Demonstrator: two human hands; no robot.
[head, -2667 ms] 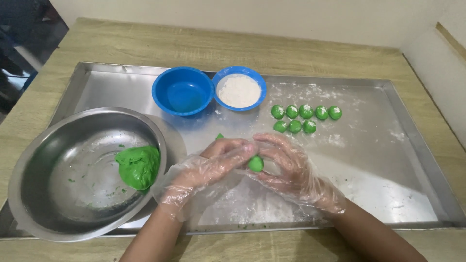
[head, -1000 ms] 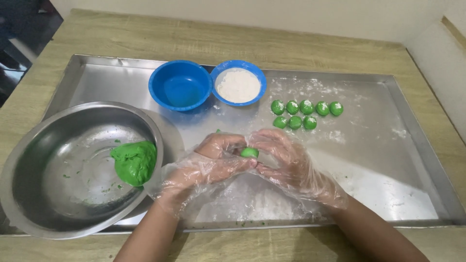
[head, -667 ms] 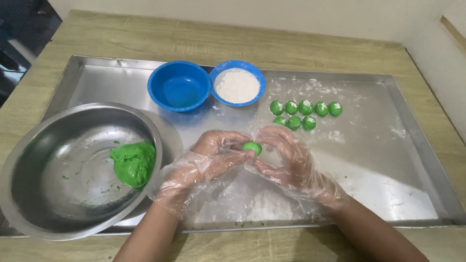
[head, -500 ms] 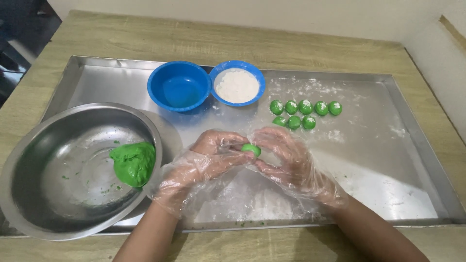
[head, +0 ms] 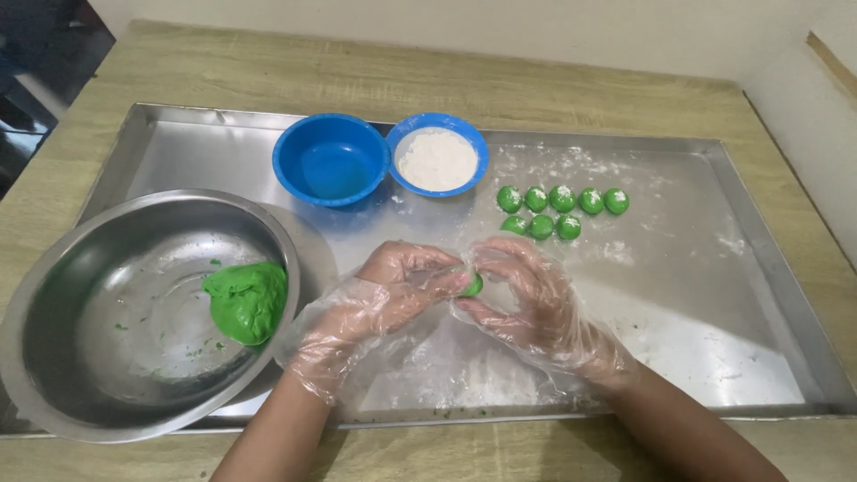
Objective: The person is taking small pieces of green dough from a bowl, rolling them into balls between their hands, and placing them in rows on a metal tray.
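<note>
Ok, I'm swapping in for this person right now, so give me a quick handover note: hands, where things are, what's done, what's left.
Left hand and right hand, both in clear plastic gloves, pinch one small green dough piece between their fingertips above the metal tray.
Done: eight green dough balls, flour-dusted, sit in two rows on the tray.
Left: a lump of green dough lies in the steel mixing bowl.
Behind the hands: an empty blue bowl and a blue bowl of flour.
</note>
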